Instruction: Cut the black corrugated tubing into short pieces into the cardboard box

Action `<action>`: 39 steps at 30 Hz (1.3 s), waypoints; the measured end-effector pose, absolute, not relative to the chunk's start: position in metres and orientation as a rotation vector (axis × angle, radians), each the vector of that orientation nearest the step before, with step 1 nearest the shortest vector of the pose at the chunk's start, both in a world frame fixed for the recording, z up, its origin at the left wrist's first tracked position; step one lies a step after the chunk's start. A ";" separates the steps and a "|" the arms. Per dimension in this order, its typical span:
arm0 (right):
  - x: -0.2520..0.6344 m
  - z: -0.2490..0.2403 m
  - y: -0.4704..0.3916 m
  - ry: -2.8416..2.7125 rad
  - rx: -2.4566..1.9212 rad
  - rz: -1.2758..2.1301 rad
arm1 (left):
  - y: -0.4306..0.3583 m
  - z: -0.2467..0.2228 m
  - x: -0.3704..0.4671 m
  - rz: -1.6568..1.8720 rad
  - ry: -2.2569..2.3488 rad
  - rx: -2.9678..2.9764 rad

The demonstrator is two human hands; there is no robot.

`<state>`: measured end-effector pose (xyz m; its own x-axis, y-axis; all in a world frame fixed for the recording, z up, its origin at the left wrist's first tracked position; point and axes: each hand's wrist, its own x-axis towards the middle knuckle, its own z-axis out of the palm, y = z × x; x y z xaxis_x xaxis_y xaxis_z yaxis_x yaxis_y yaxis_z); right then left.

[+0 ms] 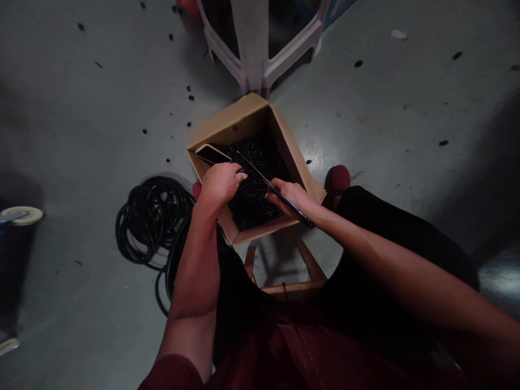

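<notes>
My left hand (pixel 221 183) is closed on the end of a black hose (pixel 242 171), over the left side of an open cardboard box (pixel 294 143). A pair of scissors (pixel 260 176) is in my right hand (pixel 286 196), its blades pointing up and left towards the hose and its dark handle lying under my wrist. Whether the blades touch the hose I cannot tell. Below both hands, many small black cut pieces (pixel 260 203) lie in the box. A flat black rectangle with a pale edge (pixel 213 154), like a phone, rests at the box's left corner.
Coiled black hose (pixel 150 216) lies on the floor at left. A pale plastic stool (pixel 254 43) stands beyond the box, and a wooden stool bar (pixel 294 288) shows between my legs. Black bits (pixel 358 64) dot the floor. A spool-like thing (pixel 22 215) is at far left.
</notes>
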<state>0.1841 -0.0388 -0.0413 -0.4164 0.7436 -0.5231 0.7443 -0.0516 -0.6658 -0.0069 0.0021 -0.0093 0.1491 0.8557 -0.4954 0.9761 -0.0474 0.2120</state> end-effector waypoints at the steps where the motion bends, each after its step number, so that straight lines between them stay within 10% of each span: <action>1: 0.184 -0.041 -0.039 2.161 1.705 -1.542 | 0.002 -0.011 -0.008 -0.302 1.741 1.946; 25: 0.185 -0.047 -0.015 1.154 2.154 -2.916 | -0.005 -0.005 0.013 0.211 1.282 1.359; 39: 0.191 -0.053 -0.011 1.210 2.440 -2.742 | -0.002 0.004 0.016 -0.003 1.522 1.837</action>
<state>0.1905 -0.0106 -0.0532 -0.0523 0.8153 -0.5767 -0.1239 -0.5783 -0.8064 0.0161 -0.0019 0.0045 0.2967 0.8478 -0.4396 0.8496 -0.0241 0.5269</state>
